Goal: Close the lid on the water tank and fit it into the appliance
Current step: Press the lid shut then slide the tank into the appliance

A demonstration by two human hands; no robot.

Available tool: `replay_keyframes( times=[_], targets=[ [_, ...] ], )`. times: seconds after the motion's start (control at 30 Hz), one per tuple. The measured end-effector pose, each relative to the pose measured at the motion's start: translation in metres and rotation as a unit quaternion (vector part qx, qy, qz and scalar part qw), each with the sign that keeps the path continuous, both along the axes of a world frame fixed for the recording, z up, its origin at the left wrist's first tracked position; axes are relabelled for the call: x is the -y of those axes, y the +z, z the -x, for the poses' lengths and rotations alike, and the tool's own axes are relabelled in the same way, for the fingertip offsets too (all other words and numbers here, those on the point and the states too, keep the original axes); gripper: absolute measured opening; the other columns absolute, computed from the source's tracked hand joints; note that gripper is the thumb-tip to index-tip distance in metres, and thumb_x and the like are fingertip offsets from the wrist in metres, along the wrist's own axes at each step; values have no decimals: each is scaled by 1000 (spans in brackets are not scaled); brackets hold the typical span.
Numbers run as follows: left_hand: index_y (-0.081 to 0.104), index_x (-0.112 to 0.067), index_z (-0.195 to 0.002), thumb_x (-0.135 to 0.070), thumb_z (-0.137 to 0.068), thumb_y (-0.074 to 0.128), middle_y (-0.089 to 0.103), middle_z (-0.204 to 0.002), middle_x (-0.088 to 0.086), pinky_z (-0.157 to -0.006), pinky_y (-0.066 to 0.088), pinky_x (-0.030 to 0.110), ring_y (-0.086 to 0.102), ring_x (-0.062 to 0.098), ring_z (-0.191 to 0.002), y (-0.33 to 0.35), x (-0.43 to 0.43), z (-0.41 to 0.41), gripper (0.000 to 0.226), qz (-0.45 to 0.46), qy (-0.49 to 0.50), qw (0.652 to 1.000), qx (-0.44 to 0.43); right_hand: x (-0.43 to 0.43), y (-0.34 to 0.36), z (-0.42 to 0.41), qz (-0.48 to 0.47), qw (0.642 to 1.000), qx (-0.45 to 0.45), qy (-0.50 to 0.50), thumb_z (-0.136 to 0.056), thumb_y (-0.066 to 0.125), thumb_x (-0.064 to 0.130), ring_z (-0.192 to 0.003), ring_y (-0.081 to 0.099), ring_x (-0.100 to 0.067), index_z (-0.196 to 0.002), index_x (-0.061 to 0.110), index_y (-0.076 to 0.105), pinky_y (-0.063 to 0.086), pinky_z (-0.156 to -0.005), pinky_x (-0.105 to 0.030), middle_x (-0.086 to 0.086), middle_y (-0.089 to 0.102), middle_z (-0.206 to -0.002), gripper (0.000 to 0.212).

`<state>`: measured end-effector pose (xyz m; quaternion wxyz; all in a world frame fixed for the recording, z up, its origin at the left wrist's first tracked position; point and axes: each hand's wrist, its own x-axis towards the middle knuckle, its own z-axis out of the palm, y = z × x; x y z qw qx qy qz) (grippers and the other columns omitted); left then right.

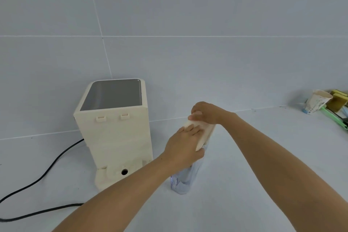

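Head view: a clear water tank (181, 181) is being steadied upright on the desk (244, 156), near its middle and just to the right of the appliance (114, 128). The cream lid (204, 131) is being pressed down onto the tank's top, but it is being held tilted, its far end raised, so the closing is judged not yet done. The left hand (183, 145) is being laid flat over the lid with its thumb wrapped round the tank's upper wall; the right hand (204, 112) is being curled closed over the lid's far end.

A slip is being risked: the tank looks tall, narrow and smooth, so uneven pressure on the tilted lid could tip it toward the desk's front edge. If water is inside, which cannot be told, it could be spilled near the black power cable (43, 179) lying toward the desk's left edge. A lid left partly seated could also foul the two small catches on the appliance's open face.

The appliance is being seen as a boxy, matte cream plastic body with a glossy grey top panel and a stepped base with a round port. The tank is transparent, faintly bluish plastic with rounded corners.
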<state>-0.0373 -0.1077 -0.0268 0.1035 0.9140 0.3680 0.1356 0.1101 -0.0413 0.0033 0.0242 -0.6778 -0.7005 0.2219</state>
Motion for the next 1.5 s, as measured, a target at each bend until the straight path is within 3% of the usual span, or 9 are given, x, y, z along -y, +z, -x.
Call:
replay_keyframes(
  times=[0.13,0.2,0.3,0.53,0.73,0.83,1.03,1.23,1.5],
  targets=[
    [69,-16,-93,-33,-68,37,75,-96,-3,-77,53,22,70,11,-87,-1,-11,13,44,-17,0,1000,-16,2,-3,-13,-8,999,-11,-35,-82,49,51,-101,50,-25,-108,15,57,41,-87,-34,-9,50,-116,46],
    [61,-11,-112,-29,-79,41,66,-120,4,-93,47,25,61,14,-111,-4,-18,18,43,-56,9,998,-4,5,-4,-17,-12,998,-16,-60,-83,49,50,-94,47,-22,-112,14,56,36,-80,-30,-8,48,-110,46],
    [29,-10,-138,-29,-93,40,28,-152,4,-115,13,28,21,15,-141,-5,-32,28,50,-22,21,999,-26,11,-7,-23,-25,995,-27,-94,-84,46,49,-93,44,-21,-116,15,54,34,-79,-28,-10,51,-111,46],
    [24,-18,-141,-34,-91,45,18,-155,-4,-112,22,26,9,7,-143,-15,-59,45,57,39,54,998,18,32,-14,-36,-56,991,-63,-101,-87,42,49,-93,52,-23,-114,16,53,37,-65,-27,-8,60,-107,44],
    [0,-26,-143,-34,-86,53,1,-157,0,-115,19,34,7,16,-144,-24,-63,48,78,87,66,989,95,47,-25,-46,-62,968,-210,-123,-89,38,46,-136,31,-26,-142,23,23,27,-110,-40,-11,32,-148,60],
    [-12,-23,-142,-36,-77,66,-6,-157,0,-115,16,35,8,18,-144,-30,-65,49,103,160,111,967,163,57,-30,-46,-65,937,-310,-151,-88,45,41,-141,21,-24,-146,22,6,21,-115,-41,-7,17,-155,72],
    [-14,-21,-143,-27,-66,79,17,-153,-4,-105,21,23,20,15,-140,-45,-70,45,120,286,139,920,230,68,-53,-45,-64,899,-403,-160,-80,64,28,-138,27,-18,-145,18,-7,28,-107,-31,4,22,-150,97],
    [13,-24,-140,-16,-63,81,36,-124,-15,-92,29,20,33,6,-116,-61,-67,43,103,323,142,902,249,73,-82,-40,-63,901,-410,-130,-61,80,18,-131,30,-9,-138,30,13,30,-108,-29,16,32,-140,103],
    [27,-17,-134,-13,-60,83,44,-131,-2,-92,30,21,38,15,-124,-68,-70,37,93,312,168,899,256,67,-109,-36,-41,905,-373,-199,-68,76,11,-139,27,-23,-142,18,15,28,-108,-34,-5,29,-148,96]
  ],
)
